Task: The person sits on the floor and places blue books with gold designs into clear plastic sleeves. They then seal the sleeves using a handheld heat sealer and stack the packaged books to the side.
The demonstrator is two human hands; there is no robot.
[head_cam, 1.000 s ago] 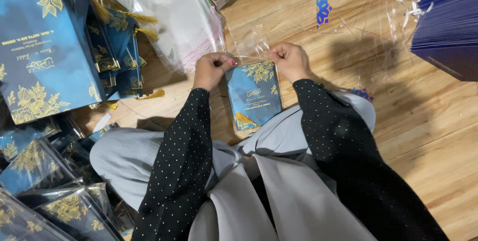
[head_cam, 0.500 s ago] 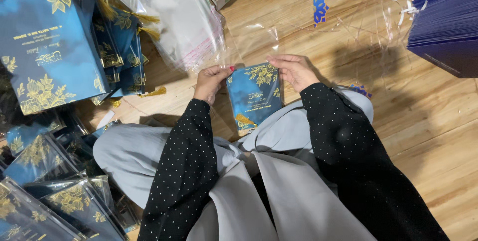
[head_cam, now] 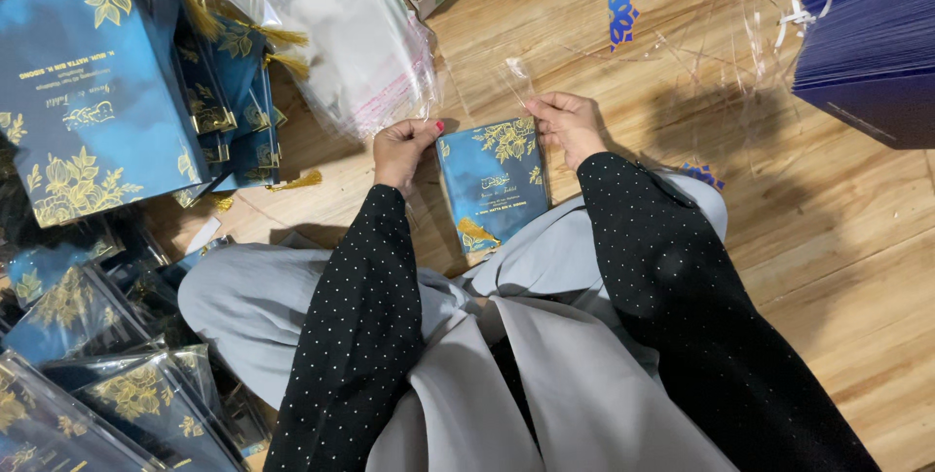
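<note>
We grip a clear sleeve with our left hand and right hand; the blue card sits inside, unsealed. Beside it, wrapped cards pile up.

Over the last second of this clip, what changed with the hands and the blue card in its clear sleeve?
The left hand and right hand drew slightly apart, each gripping an upper corner of the clear plastic sleeve, and the blue card with gold flowers now sits lower in it. Neither hand let go. The stack of blue cards, the pile of clear bags and the wooden floor look unchanged.
</note>
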